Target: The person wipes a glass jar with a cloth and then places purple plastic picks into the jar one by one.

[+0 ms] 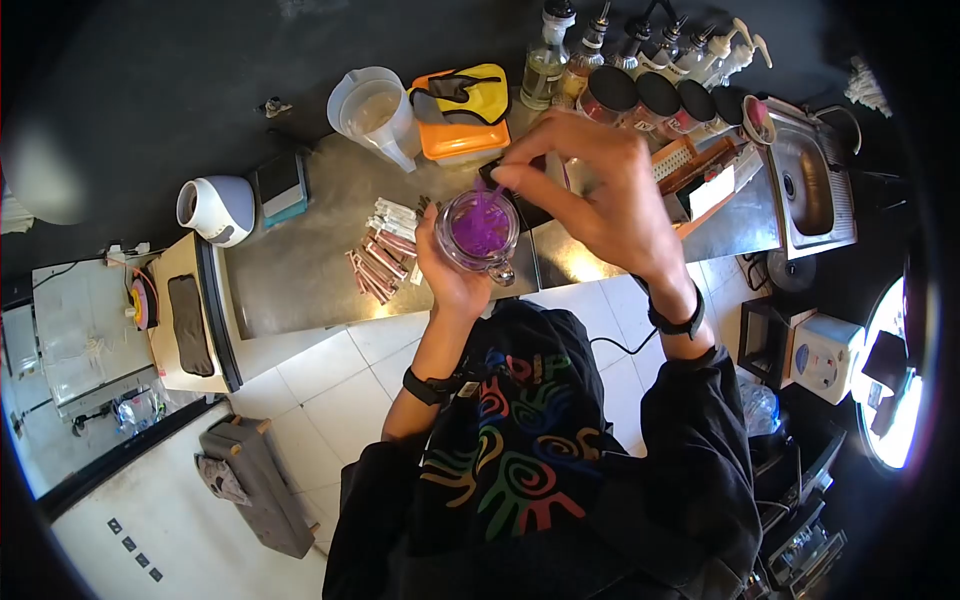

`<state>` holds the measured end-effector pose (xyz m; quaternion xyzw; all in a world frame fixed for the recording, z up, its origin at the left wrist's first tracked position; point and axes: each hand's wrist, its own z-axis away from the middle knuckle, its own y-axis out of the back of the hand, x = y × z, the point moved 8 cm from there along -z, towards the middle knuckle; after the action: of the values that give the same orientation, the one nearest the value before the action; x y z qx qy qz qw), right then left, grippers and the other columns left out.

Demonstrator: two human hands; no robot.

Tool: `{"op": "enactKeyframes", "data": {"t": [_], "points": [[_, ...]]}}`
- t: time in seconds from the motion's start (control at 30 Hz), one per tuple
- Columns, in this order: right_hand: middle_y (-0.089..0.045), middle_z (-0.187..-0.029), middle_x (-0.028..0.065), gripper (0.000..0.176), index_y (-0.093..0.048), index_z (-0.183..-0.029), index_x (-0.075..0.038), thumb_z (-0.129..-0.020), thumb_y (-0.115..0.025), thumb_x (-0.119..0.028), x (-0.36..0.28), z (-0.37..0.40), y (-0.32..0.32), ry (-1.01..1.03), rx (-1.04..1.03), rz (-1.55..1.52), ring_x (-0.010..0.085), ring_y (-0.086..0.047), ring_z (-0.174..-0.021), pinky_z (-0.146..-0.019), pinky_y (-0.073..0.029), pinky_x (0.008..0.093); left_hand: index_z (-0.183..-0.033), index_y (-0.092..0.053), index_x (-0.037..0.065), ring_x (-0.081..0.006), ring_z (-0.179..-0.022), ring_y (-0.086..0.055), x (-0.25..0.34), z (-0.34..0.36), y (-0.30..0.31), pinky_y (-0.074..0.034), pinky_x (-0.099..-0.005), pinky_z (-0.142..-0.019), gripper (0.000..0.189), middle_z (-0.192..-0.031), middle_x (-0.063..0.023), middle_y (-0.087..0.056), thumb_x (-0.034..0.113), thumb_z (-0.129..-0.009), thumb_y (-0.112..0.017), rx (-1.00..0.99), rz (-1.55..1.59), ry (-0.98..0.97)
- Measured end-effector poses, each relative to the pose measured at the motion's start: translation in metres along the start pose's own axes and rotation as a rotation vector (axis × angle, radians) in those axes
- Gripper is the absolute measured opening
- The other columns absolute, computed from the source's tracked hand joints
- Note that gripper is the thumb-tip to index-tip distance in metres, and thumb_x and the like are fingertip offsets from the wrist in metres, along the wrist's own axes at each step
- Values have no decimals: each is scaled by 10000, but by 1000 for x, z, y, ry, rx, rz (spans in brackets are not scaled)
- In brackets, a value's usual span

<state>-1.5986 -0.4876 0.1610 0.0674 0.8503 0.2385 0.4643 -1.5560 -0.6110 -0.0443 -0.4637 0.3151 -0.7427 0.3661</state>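
- A black garment (530, 470) printed with coloured swirls is seen closest; a dark band is worn on each wrist.
- The glass jar (470, 262) is held near the front edge of the bench (290, 270) by the left hand (449, 270), its fingers curled round the side. Whether its base is rested on anything cannot be told.
- Purple contents (480, 228) are seen through the jar's open mouth.
- Over the rim, a small dark piece (491, 173) is pinched by the closed fingertips of the right hand (600, 195) — a purple streak is seen below it, but what it is cannot be made out.
- Just beside the left hand, pink tubes (375, 268) and white packets (392, 220) are heaped loosely.
- Beyond the jar, an orange container (440, 142) is topped by a yellow-and-grey cloth (488, 97); a clear pitcher (347, 108) is stood to its left.
- Past the right hand, black-lidded jars (612, 90) are lined up — the nearest partly covered by that hand.
- Behind them, bottles (545, 72) are crowded against the dark wall.
- At the far right, a metal sink (800, 195) is set.
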Motion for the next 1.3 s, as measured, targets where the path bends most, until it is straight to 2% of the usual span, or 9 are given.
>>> {"op": "enactKeyframes", "data": {"t": [0.03, 0.4, 0.43, 0.5, 0.67, 0.73, 0.97, 1.07, 1.3], "points": [[-656, -756, 106, 131, -652, -813, 11, -777, -712, -99, -11, -1, 7, 11, 42, -6, 271, -629, -690, -672, -499, 344, -1106, -564, 78, -211, -824, -657, 0, 2, 1, -560, -394, -590, 524, -964, -86, -647, 525, -917, -366, 3, 2, 0], [-664, -789, 116, 127, -653, -863, -2, -789, -696, -96, -12, 2, -14, 30, -121, -23, 266, -648, -712, -675, -507, 336, -1078, -581, 74, -186, -951, -627, 13, 8, -5, -517, -338, -838, 493, -1003, -68, -645, 502, -923, -392, 29, 13, -93], [-664, -789, 116, 127, -653, -863, -2, -789, -696, -96, -13, 1, -14, 33, -124, -25, 266, -648, -712, -675, -507, 336, -1078, -581, 74, -186, -951, -627, 12, 6, -2, -517, -338, -838, 493, -1003, -68, -645, 502, -923, -392, 31, 15, -98], [-671, -796, 112, 131, -654, -872, -2, -803, -696, -105, -8, 0, -4, -42, -26, -43, 233, -665, -731, -677, -511, 312, -1104, -557, 68, -232, -771, -642, 7, 2, 8, -508, -296, -546, 649, -961, -84, -642, 608, -896, -262, 92, -97, -45], [-679, -804, 96, 145, -647, -891, 2, -826, -689, -120, 9, 0, -14, -105, -105, -139, 193, -674, -738, -677, -513, 296, -1134, -549, 51, -273, -821, -629, 9, 9, -1, -506, -337, -624, 704, -1001, -110, -631, 630, -889, -233, 67, -29, -14], [-679, -811, 93, 140, -625, -907, 2, -839, -674, -109, 8, 2, -18, 0, -88, -167, 209, -679, -739, -686, -517, 300, -1138, -549, 53, -270, -833, -626, 7, 8, -1, -502, -348, -639, 709, -1004, -109, -629, 634, -888, -228, 83, -13, 2], [-676, -854, 102, 142, -580, -924, 13, -852, -651, -87, 7, 3, -20, -79, -112, -133, 264, -691, -814, -711, -528, 330, -1129, -549, 61, -275, -816, -622, 10, 7, -4, -482, -358, -613, 690, -966, -114, -629, 625, -896, -225, 38, -24, -17], [-674, -856, 108, 136, -579, -920, 11, -858, -647, -89, 2, 4, -20, 71, -96, -121, 268, -691, -837, -709, -529, 325, -1127, -549, 63, -276, -814, -621, 11, 7, -5, -480, -354, -607, 684, -954, -121, -630, 622, -897, -228, 52, -26, -17], [-666, -814, 127, 144, -537, -933, 23, -872, -629, -69, 15, 12, -23, -90, -76, -185, 255, -699, -779, -661, -526, 300, -1143, -545, 60, -274, -814, -622, 12, 7, -3, -483, -351, -612, 695, -968, -125, -633, 627, -896, -226, 78, -38, -29]]}}
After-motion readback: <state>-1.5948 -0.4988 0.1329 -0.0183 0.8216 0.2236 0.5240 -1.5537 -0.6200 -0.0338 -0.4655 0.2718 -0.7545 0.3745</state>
